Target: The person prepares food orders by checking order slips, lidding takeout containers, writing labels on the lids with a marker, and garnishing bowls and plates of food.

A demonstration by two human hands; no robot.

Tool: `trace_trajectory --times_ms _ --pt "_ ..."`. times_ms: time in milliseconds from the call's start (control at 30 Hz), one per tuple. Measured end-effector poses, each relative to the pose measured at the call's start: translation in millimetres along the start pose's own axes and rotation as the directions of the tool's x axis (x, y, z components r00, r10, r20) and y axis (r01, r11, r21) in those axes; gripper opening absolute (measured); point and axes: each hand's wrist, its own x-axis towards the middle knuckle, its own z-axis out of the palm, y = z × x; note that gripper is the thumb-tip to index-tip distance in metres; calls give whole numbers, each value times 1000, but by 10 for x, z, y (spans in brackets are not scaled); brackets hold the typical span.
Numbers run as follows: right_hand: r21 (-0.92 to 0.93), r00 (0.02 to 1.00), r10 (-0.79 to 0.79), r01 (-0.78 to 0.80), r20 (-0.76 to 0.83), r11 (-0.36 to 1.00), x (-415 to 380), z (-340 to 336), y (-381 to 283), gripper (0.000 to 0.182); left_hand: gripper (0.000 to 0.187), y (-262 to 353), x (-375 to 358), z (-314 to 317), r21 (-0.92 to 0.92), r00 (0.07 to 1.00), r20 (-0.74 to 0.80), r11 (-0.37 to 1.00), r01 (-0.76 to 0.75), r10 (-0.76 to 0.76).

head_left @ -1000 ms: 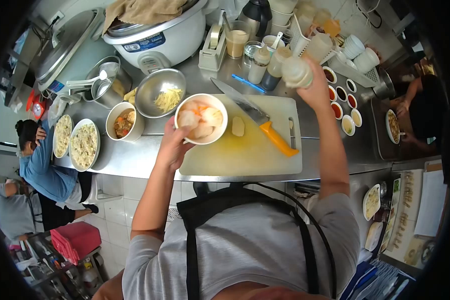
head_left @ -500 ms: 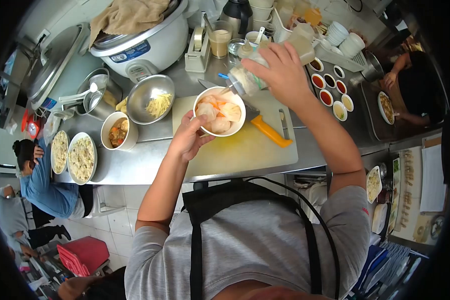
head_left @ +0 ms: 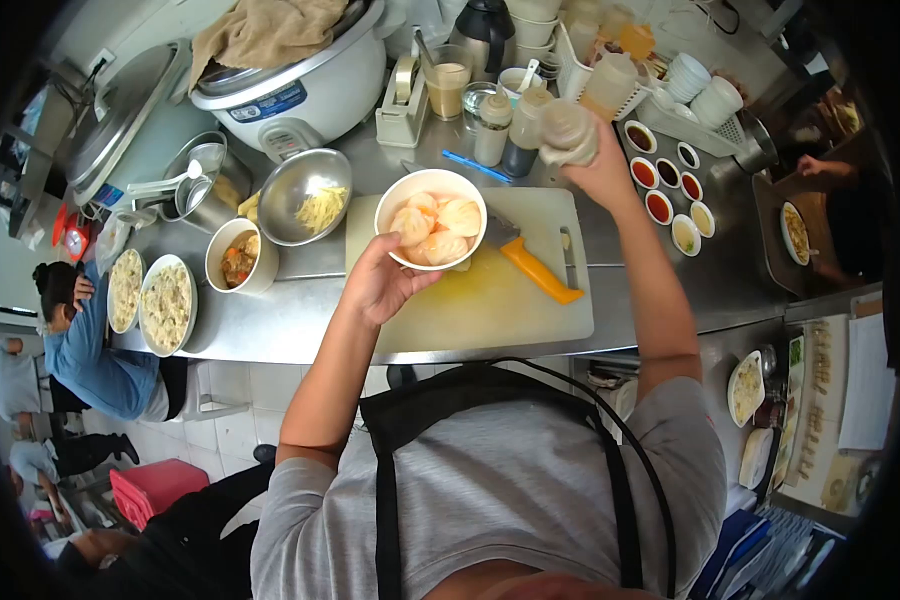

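My left hand grips a white bowl from its near side, thumb on the rim. Several pale, shiny dumplings lie in the bowl, which is held above a cutting board. To the right, my right hand is closed around a squeeze bottle, now roughly upright and away from the bowl. Just left of that bottle stand a small squeeze bottle and another with dark liquid. On the board rests a knife with a yellow handle, its blade partly hidden by the bowl.
A steel bowl with yellow shreds and a tub of stew stand left. Behind them is a rice cooker. A blue pen lies behind the board. Sauce dishes sit right. Other people are on both sides.
My right hand has moved right and back from the bowl, turning the squeeze bottle from tipped over the dumplings to roughly upright. My left hand still holds the bowl in nearly the same place.
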Motion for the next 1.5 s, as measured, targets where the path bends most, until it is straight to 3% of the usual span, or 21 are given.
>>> trace_trajectory --times_ms 100,233,300,400,500,533,600,767,800,833,867,900,967,1033,1100,1133,1167,1233,1267,1333,1500 --pt "115 949 213 -191 -231 975 78 2 688 72 61 -17 -184 -156 39 995 -80 997 -65 68" --pt "184 843 274 -211 -464 960 145 218 1324 80 60 1 -593 -442 108 939 -290 981 -161 187" --pt "36 835 253 -270 -488 962 129 291 1375 83 60 47 -810 -625 134 896 -392 976 -170 210" --pt "101 880 244 -222 -409 970 88 308 1161 81 60 124 -1027 -889 165 815 -522 967 -193 251" --pt "-78 810 303 -392 -502 917 -184 192 1089 70 59 232 -1159 -1092 229 766 -592 964 -137 250" --pt "364 796 443 -302 -413 881 -393 137 683 43 58 270 -1192 -1153 260 745 -624 962 -85 234" --pt "472 827 448 -262 -341 842 -946 -87 448 22 57 317 -1180 -1412 365 713 -672 927 81 202" --pt "442 615 706 -556 -351 704 -2832 55 -578 23 47 457 -1164 -1520 703 749 -548 691 170 372" --pt "152 616 717 -714 -327 683 -3292 235 -380 23 48 474 -1162 -1567 644 761 -549 755 122 346" --pt "85 408 864 -890 -295 449 -3685 474 -345 28 49 470 -1153 -1646 572 759 -560 818 64 332" --pt "29 362 905 -925 -224 378 -4057 658 -321 27 52 412 -1132 -1780 594 755 -517 804 -22 403" --pt "-45 354 918 -935 -178 352 -4519 842 -210 17 55 353 -1135 -1920 608 732 -483 785 -115 481" --pt "-163 314 949 -938 -16 307 -5110 766 -120 34 60 227 -1131 -2085 651 724 -393 727 -217 567" --pt "-455 585 793 -760 -168 464 -5762 837 313 46 59 138 -1156 -2175 688 693 -274 639 -343 667" --pt "-281 296 949 -925 -110 256 -6018 507 789 32 57 49 -1150 -2249 721 629 -184 539 -436 755" --pt "-164 168 934 -979 -317 121 -5863 317 762 23 58 21 -1155 -2272 743 603 -158 496 -449 782" --pt "-312 283 844 -939 -456 146 -5944 141 971 20 59 24 -1170 -2282 769 577 -134 452 -453 806" --pt "-302 202 709 -953 -676 -16 -6059 -224 1384 17 58 9 -1161 -2243 823 532 -106 375 -427 840" --pt "-272 314 611 -948 -727 163 -6156 -426 1572 13 58 66 -1164 -2335 821 515 -98 362 -442 851" --pt "-297 298 538 -950 -789 91 -6226 -754 1945 14 59 100 -1118 -2370 838 439 -136 339 -428 888" --pt "-710 692 220 -705 -688 -4 -6629 -1564 2947 17 59 -176 -969 -1835 908 351 -222 324 -266 910"
